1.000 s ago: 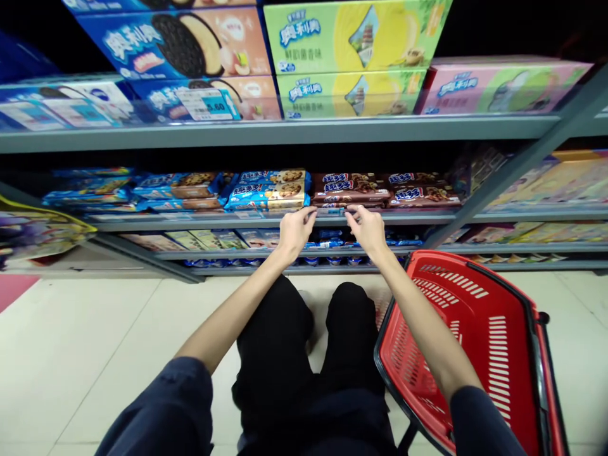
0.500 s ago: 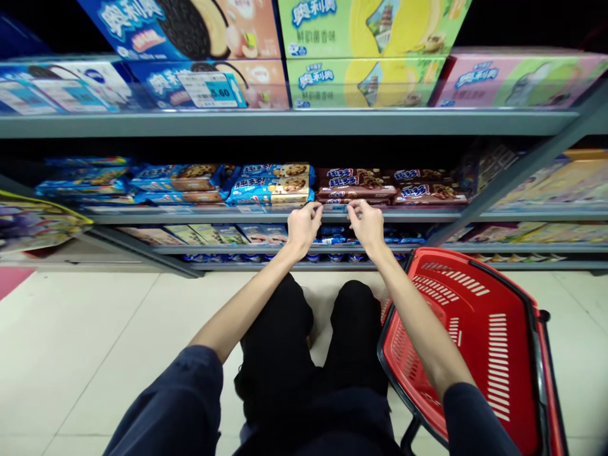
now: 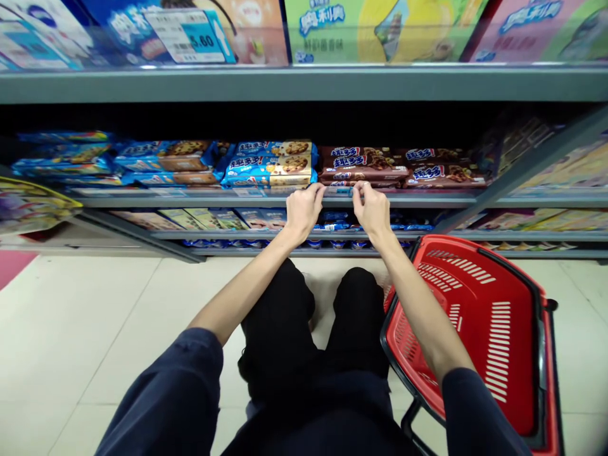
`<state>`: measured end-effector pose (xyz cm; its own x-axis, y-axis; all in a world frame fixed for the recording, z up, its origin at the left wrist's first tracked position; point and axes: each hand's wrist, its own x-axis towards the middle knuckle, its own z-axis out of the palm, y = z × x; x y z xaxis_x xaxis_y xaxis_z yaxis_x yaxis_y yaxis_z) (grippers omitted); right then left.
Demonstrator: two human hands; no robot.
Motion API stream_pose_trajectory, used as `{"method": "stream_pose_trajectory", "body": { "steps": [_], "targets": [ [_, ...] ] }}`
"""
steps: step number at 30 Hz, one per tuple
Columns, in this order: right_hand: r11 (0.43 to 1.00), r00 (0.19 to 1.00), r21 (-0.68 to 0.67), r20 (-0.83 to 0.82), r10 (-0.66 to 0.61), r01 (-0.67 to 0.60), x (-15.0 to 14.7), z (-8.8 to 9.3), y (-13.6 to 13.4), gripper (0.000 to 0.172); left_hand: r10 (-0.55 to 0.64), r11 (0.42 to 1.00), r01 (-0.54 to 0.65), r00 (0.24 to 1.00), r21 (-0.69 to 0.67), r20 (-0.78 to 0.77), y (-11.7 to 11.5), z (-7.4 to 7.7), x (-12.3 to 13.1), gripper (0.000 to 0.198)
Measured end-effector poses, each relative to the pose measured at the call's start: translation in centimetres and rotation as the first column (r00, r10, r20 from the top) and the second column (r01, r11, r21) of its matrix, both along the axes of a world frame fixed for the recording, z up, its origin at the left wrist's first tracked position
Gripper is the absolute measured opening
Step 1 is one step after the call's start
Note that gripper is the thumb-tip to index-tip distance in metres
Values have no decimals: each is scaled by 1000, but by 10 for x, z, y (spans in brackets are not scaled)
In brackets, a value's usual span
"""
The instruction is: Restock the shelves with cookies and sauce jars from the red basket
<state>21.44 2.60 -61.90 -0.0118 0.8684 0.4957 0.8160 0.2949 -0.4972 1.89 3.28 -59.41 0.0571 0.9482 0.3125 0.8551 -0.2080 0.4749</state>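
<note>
My left hand [image 3: 304,208] is at the front edge of the middle shelf, thumb and fingers pinched on the clear price tag strip [image 3: 339,190]. A short way to its right, my right hand [image 3: 373,206] pinches the same strip, a ring on one finger. A small blue label shows in the strip between them. Right behind the hands lie brown cookie packs [image 3: 358,166], stacked flat. Blue cookie packs [image 3: 270,166] lie beside them, behind and left of my left hand. My fingertips partly hide the strip.
A red shopping basket [image 3: 515,329] stands on the floor at my right, partly under my right forearm. Cookie boxes [image 3: 380,31] line the shelf above, behind a grey shelf edge [image 3: 304,85]. Lower shelves hold more packs. A yellow-edged bag [image 3: 33,206] sticks out at left.
The view has shifted, so the upper boxes sit higher and look nearer. Both hands stay pinched at the shelf edge, slightly farther apart in the picture.
</note>
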Motion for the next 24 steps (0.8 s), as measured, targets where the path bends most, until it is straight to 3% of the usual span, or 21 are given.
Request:
{"method": "stream_pose_trajectory", "body": {
  "steps": [7, 11, 14, 16, 19, 22, 24],
  "targets": [
    [1000, 993, -13, -114, 20, -22, -1, -4, -4, 35, -14, 1000, 14, 1000, 25, -10, 2, -2, 1, 33],
    [999, 964, -52, -265, -12, -2, 21, -6, -43, 42, -62, 997, 64, 997, 38, -41, -24, 0, -17, 36],
    [973, 978, -228, -209, -27, -22, 60, -14, -116, 44, -128, 991, 129, 990, 20, -66, -77, 0, -50, 40],
    [924, 990, -382, -136, -38, -17, 92, -27, -187, 44, -204, 979, 204, 977, -1, -64, -123, -5, -76, 37],
    [826, 994, -563, -72, -80, 26, 137, -61, -308, 47, -325, 946, 325, 945, 3, -44, -188, -19, -102, 34],
    [830, 999, -555, 36, -28, 43, 159, -100, -411, 61, -304, 952, 305, 949, 3, -80, -227, -35, -106, 52],
    [836, 989, -537, 144, -39, 111, 157, -120, -453, 56, -260, 964, 262, 964, 37, -55, -236, -43, -103, 57]
  ]
}}
